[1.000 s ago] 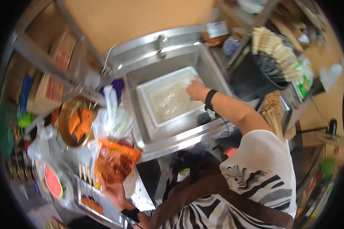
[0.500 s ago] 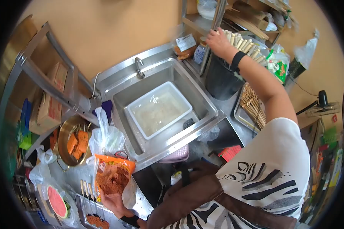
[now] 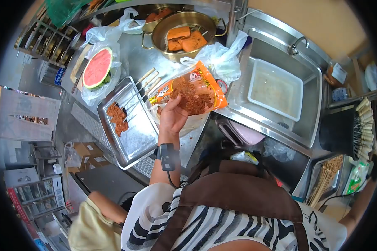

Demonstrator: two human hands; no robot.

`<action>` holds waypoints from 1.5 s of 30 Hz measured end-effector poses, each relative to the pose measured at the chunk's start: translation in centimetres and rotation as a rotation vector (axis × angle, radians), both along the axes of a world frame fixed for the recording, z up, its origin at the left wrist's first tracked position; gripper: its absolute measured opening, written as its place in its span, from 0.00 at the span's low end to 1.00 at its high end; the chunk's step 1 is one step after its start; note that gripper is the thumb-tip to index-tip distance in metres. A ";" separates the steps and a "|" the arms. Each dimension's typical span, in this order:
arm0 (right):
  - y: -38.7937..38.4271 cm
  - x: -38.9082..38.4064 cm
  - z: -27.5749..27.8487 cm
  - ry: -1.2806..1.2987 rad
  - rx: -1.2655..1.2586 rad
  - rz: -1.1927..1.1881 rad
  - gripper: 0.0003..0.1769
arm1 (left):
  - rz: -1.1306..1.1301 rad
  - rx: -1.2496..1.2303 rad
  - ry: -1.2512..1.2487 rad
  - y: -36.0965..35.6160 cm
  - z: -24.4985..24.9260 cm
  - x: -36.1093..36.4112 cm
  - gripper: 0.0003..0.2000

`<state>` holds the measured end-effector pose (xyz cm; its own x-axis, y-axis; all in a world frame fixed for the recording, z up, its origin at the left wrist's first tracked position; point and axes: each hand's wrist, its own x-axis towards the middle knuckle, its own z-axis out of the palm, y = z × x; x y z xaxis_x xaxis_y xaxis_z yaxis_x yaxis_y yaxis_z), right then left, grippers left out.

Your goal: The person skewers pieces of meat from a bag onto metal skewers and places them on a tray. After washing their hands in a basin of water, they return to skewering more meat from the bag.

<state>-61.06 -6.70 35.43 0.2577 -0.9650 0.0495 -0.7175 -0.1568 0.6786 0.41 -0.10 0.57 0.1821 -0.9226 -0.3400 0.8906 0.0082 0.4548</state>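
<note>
My left hand [image 3: 174, 117] grips the lower edge of an orange and clear plastic bag [image 3: 192, 98] holding reddish, seasoned meat. Left of it lies a metal tray [image 3: 136, 144] with a few wooden-handled skewers [image 3: 140, 90] whose far ends carry minced-looking red meat [image 3: 118, 119]. My right arm [image 3: 358, 209] reaches to the right edge of view, beside a black bucket [image 3: 337, 131] full of wooden-handled skewers [image 3: 365, 129]. The fingers of my right hand are lost in the dark border.
A brass-coloured pan [image 3: 161, 37] holds orange pieces. A cut watermelon [image 3: 97, 69] lies at left. The sink [image 3: 312, 121] contains a white basin [image 3: 276, 85] of water. Bamboo sticks [image 3: 324, 178] lie in a tray at lower right. Another person's yellow clothing [image 3: 90, 228] shows at lower left.
My view has swung left, shifting the sink and bucket rightward. My right hand, earlier seen on the skewer handles, has gone to the dark edge. My left hand stays on the bag.
</note>
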 end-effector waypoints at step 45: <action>4.4 21.1 -28.0 -1.956 0.984 -0.517 0.08 | 0.330 0.219 -0.032 2.2 -0.3 2.1 0.17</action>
<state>-39.92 -2.27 7.46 0.3017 -0.7880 -0.5367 -0.2739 0.4676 -0.8404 2.51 2.07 0.29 0.4705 -0.7190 -0.5116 0.8415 0.1911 0.5053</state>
